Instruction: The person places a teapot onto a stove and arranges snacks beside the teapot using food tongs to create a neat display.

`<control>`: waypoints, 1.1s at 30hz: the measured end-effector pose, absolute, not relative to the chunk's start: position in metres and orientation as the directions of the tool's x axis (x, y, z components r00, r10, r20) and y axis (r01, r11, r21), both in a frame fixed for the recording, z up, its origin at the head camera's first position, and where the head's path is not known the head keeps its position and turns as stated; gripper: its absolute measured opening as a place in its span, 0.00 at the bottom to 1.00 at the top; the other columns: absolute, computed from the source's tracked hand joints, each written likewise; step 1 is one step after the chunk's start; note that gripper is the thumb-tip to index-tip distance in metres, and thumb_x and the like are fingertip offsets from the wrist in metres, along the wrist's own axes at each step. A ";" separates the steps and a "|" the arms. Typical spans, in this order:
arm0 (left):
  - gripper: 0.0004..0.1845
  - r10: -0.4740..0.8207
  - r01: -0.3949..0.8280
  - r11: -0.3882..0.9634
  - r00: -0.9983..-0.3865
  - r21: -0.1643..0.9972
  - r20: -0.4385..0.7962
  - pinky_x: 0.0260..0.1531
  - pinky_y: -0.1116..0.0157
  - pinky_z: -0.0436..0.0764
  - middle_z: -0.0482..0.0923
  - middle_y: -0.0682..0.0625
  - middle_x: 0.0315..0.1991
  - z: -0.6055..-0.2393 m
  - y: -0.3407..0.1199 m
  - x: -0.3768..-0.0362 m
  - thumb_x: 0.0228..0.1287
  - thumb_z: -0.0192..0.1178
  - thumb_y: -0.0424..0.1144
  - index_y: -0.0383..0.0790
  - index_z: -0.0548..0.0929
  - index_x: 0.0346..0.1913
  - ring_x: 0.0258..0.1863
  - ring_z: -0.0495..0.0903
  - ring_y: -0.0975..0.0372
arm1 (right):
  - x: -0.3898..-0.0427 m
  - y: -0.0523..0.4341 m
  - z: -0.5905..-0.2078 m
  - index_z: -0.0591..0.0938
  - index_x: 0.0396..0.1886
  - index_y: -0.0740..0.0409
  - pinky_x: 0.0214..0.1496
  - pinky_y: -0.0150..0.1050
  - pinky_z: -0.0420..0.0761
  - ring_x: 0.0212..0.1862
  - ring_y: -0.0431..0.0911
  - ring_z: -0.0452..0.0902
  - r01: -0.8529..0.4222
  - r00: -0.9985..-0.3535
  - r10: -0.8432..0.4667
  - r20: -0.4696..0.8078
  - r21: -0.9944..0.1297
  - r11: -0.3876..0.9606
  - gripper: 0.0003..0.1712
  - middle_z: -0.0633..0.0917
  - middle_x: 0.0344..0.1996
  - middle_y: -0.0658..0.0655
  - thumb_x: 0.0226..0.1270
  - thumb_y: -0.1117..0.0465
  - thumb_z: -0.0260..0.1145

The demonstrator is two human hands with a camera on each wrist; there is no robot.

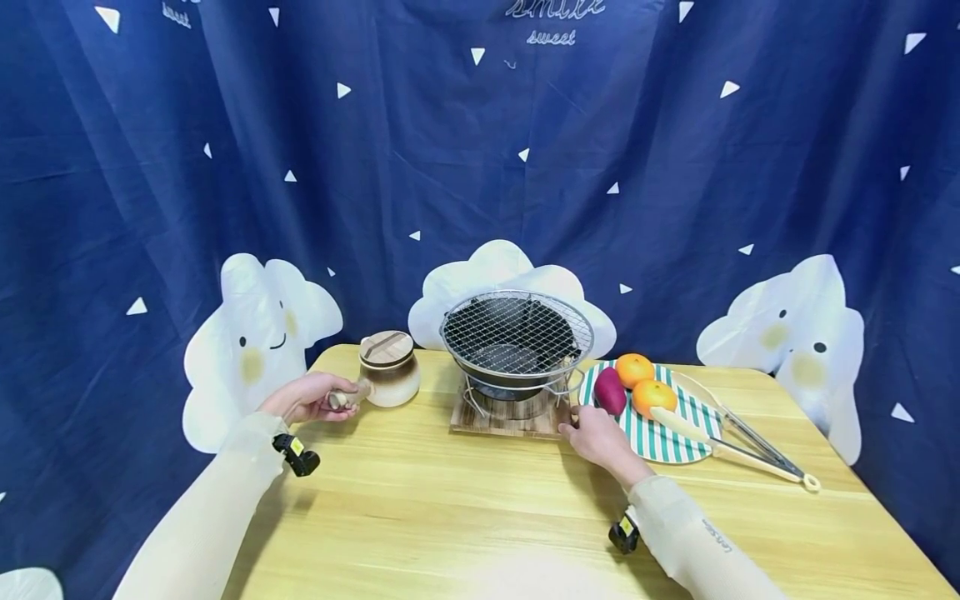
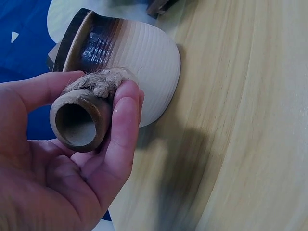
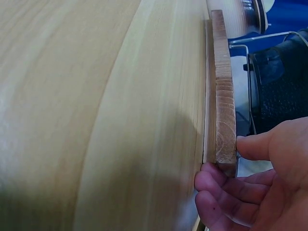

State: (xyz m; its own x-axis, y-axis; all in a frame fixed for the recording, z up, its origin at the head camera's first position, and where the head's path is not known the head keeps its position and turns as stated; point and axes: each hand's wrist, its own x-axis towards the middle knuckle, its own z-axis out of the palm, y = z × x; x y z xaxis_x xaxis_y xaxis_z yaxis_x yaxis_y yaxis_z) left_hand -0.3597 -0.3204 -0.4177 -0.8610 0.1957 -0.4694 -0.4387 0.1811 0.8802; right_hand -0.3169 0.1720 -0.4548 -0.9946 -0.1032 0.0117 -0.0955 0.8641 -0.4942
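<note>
My left hand (image 1: 309, 398) holds the hollow, twine-wrapped handle (image 2: 77, 122) of a small brown-and-cream saucepan (image 1: 396, 385). A wooden lid (image 1: 387, 347) covers that pan, which stands at the table's back left. With my right hand (image 1: 598, 437) I pinch the near right corner of a wooden board (image 3: 224, 91), thumb on top and fingers at its lower edge. On the board stands a black tabletop grill (image 1: 498, 388) in a wire frame, with a round wire mesh (image 1: 517, 329) over it.
Right of the grill, a green-and-white striped plate (image 1: 667, 450) bears two oranges (image 1: 634, 370) and a dark purple-red oval item (image 1: 610, 392). Tongs (image 1: 757, 446) lie across its right side. Behind the wooden table (image 1: 450, 517) hangs a blue curtain (image 1: 465, 167).
</note>
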 end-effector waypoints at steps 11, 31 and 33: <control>0.15 0.181 -0.419 0.168 -0.877 0.892 -0.446 0.33 0.71 0.88 0.86 0.44 0.31 -0.418 -0.320 -0.358 0.71 0.53 0.33 0.27 0.74 0.55 0.29 0.86 0.62 | -0.316 0.172 -0.454 0.83 0.50 0.62 0.21 0.37 0.66 0.23 0.46 0.70 -0.104 -0.994 -0.110 0.018 -0.493 0.864 0.17 0.73 0.19 0.53 0.71 0.53 0.65; 0.15 0.171 -0.458 0.068 -0.870 0.886 -0.463 0.33 0.70 0.88 0.85 0.44 0.29 -0.420 -0.318 -0.355 0.73 0.53 0.33 0.25 0.68 0.55 0.28 0.86 0.61 | -0.316 0.173 -0.456 0.81 0.56 0.62 0.20 0.37 0.66 0.22 0.45 0.69 -0.100 -0.994 -0.108 0.014 -0.504 0.858 0.21 0.73 0.19 0.53 0.71 0.54 0.65; 0.16 0.171 -0.458 0.069 -0.870 0.886 -0.463 0.33 0.71 0.88 0.85 0.44 0.29 -0.420 -0.318 -0.355 0.74 0.53 0.33 0.24 0.67 0.56 0.28 0.86 0.61 | -0.316 0.173 -0.455 0.81 0.58 0.63 0.21 0.37 0.66 0.23 0.46 0.69 -0.102 -0.994 -0.109 0.015 -0.501 0.859 0.22 0.74 0.19 0.54 0.71 0.54 0.65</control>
State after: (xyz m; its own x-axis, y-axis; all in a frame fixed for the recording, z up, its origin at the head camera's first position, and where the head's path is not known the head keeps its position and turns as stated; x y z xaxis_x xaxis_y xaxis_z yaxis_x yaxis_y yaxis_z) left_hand -0.3546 -0.3180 -0.4203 -0.8700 0.1708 -0.4626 -0.4577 0.0693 0.8864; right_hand -0.3161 0.1727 -0.4554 -0.9939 -0.1094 0.0146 -0.1019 0.8593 -0.5012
